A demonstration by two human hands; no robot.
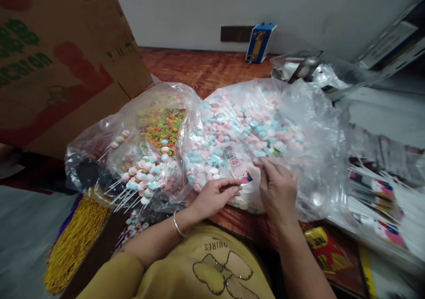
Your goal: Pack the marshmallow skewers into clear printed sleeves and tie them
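A small printed plastic bag (236, 162), with dark text and a pink, red and blue picture, is between my two hands, over a big clear bag of pink, blue and white marshmallows (212, 113). At its lower edge my left hand (215, 197), with a bangle at the wrist, pinches it with closed fingers. My right hand (278, 190) is closed at its right edge, thumb and forefinger together; its other fingers are curled and partly hidden. Left of my hands lies a bunch of marshmallow skewers (146, 175) on white sticks, atop a clear bag of colourful ring-shaped pieces (162, 122).
A large cardboard box (66, 69) stands at left. Several printed bags (381, 193) lie in stacks at right, near a red and yellow packet (327, 248). A blue box (260, 43) is by the wall. Yellow fringe (78, 241) hangs at lower left.
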